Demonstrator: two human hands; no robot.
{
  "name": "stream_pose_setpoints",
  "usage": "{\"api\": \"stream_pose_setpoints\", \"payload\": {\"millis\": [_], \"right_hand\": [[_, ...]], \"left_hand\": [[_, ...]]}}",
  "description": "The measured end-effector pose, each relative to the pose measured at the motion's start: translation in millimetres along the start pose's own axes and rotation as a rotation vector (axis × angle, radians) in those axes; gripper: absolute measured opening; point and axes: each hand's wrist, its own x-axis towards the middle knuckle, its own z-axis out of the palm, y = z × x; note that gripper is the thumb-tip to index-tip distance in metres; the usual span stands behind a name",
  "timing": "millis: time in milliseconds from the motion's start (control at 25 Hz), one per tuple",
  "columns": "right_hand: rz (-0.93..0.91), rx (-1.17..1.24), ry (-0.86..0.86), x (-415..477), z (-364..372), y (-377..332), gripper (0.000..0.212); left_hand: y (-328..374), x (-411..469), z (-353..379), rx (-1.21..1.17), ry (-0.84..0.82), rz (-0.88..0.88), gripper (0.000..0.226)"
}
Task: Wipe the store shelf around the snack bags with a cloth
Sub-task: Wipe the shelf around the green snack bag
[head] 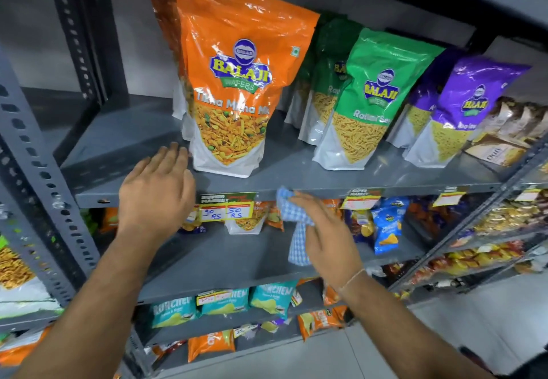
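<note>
A grey metal shelf [124,141] carries upright snack bags: an orange bag [234,82] at the left, a green bag [370,103] in the middle and a purple bag [462,111] at the right, each with more bags behind. My left hand [157,191] hovers at the shelf's front edge, fingers spread, just left of the orange bag's base. My right hand [329,236] is below the shelf edge and holds a blue-and-white checked cloth [293,224], which hangs down from it.
A perforated grey upright [32,177] stands at the left. Price tags [226,209] hang on the shelf's front lip. Lower shelves hold small chip packets [385,224]. More packaged goods [504,138] crowd the right end. Grey floor tiles lie at the bottom right.
</note>
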Motion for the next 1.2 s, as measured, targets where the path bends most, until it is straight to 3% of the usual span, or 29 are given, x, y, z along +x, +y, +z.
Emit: {"api": "stream_pose_setpoints", "payload": {"millis": [120, 240, 360, 440, 520, 600, 680, 880, 1040, 1120, 1200], "right_hand": [[0.034, 0.061, 0.169, 24, -47, 15, 0.069], [0.047, 0.131, 0.328, 52, -97, 50, 0.056], [0.117, 0.275, 0.435, 76, -145, 102, 0.036], [0.287, 0.420, 0.491, 89, -171, 147, 0.024], [0.522, 0.751, 0.464, 101, -194, 192, 0.024], [0.727, 1.121, 0.314, 114, -214, 229, 0.029], [0.825, 1.268, 0.145, 127, -224, 257, 0.037], [0.536, 1.017, 0.174, 174, -205, 268, 0.026], [0.216, 0.482, 0.216, 224, -176, 270, 0.025], [0.203, 0.414, 0.290, 255, -170, 271, 0.038], [0.248, 0.490, 0.321, 289, -160, 274, 0.042]], "left_hand": [[24, 0, -13, -0.148, 0.118, -0.113, 0.070], [102, -1, -18, -0.128, 0.256, 0.021, 0.069], [199, 5, 4, -0.118, 0.122, 0.252, 0.072], [254, 11, 24, -0.129, 0.004, 0.288, 0.074], [296, 14, 49, -0.098, -0.048, 0.330, 0.074], [317, 17, 69, -0.055, -0.034, 0.338, 0.071], [322, 21, 82, -0.041, 0.018, 0.225, 0.068], [297, 29, 87, 0.011, 0.095, 0.014, 0.069], [279, 34, 89, 0.106, -0.061, 0.002, 0.070], [277, 34, 95, 0.124, -0.093, 0.004, 0.071], [277, 35, 100, 0.133, -0.086, -0.013, 0.071]]}}
